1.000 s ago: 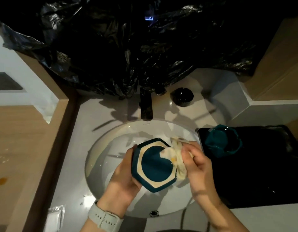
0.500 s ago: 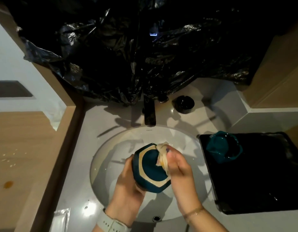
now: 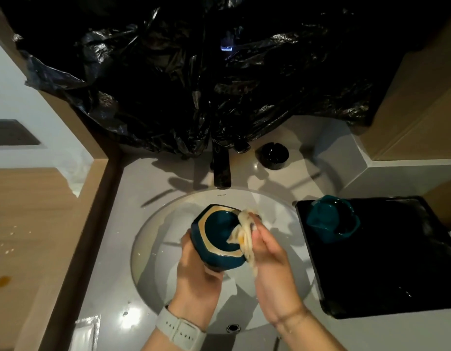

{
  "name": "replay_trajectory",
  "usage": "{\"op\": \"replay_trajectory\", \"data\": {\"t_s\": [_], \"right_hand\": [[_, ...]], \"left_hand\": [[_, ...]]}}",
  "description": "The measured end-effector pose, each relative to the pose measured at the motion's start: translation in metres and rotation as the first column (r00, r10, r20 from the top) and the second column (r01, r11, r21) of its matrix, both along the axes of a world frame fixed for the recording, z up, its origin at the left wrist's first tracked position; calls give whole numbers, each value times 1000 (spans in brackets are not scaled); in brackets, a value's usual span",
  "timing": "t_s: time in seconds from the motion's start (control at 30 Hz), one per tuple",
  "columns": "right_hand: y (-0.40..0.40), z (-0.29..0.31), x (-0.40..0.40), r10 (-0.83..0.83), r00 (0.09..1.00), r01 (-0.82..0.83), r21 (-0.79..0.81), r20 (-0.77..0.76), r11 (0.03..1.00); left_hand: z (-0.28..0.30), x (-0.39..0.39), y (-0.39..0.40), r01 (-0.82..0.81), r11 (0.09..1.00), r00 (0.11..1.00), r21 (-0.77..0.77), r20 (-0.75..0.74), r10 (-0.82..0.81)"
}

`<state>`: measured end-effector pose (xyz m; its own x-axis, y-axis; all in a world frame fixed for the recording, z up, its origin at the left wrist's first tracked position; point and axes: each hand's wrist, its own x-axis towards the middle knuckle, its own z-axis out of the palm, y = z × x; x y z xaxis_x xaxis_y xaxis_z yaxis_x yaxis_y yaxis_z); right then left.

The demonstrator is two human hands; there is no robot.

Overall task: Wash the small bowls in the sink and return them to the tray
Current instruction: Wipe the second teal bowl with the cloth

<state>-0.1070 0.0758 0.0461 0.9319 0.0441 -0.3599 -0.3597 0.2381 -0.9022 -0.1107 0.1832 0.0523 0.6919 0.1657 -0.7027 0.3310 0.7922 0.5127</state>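
A teal hexagonal bowl [image 3: 217, 236] with a pale unglazed ring on its underside is held over the white sink [image 3: 153, 239], its bottom facing up. My left hand [image 3: 197, 277] grips it from below. Against the bowl's right side, my right hand [image 3: 272, 264] holds a pale cloth [image 3: 244, 236]. A second teal bowl [image 3: 330, 222] with a wavy rim stands on the black tray [image 3: 396, 262] at the right.
A dark faucet [image 3: 221, 168] rises behind the sink, with a black round dish [image 3: 272, 155] to its right. Black plastic sheeting [image 3: 194, 72] hangs behind. A wooden ledge [image 3: 29, 236] lies at the left. A clear packet [image 3: 86, 333] rests at the counter's front left.
The bowl has tilted further and its underside now faces up and left. My right hand with the cloth has slid along the bowl's right side.
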Motion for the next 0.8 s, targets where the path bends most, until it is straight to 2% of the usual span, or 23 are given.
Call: {"op": "replay_trajectory", "data": {"t_s": [0.13, 0.27, 0.33, 0.4, 0.47, 0.5, 0.53, 0.6, 0.8], "right_hand": [[-16, 2, 26, -103, 989, 108, 45, -105, 993], [-9, 1, 9, -96, 995, 96, 47, -4, 994], [-4, -6, -10, -102, 994, 102, -1, 25, 995], [-7, -13, -22, -82, 996, 84, -57, 38, 995], [-16, -14, -27, -44, 998, 47, -99, 36, 994], [-22, -14, -26, -45, 998, 51, -129, 50, 990], [-28, -12, -24, -79, 994, 89, -156, 72, 984], [-36, -12, -16, -187, 975, 206, -185, 119, 961], [-6, -12, -16, -222, 945, 273, -208, 241, 939]], "left_hand": [[5, -8, -21, -2, 1000, 1000, 26, -6, 3], [1, 1, -17, -36, 999, 998, 15, 61, 35], [-7, 4, -11, -70, 998, 987, -6, 146, 70], [-14, 7, -4, -27, 999, 982, -45, 184, 35], [-15, 10, 5, -57, 995, 988, -85, 140, 69], [-16, 11, 10, -41, 998, 997, -54, 63, 45], [-11, 10, 13, -15, 995, 1000, -95, 18, 17], [-5, 10, 14, 20, 984, 999, -178, 41, -13], [1, 5, -11, 7, 1000, 991, -20, 132, -4]]}}
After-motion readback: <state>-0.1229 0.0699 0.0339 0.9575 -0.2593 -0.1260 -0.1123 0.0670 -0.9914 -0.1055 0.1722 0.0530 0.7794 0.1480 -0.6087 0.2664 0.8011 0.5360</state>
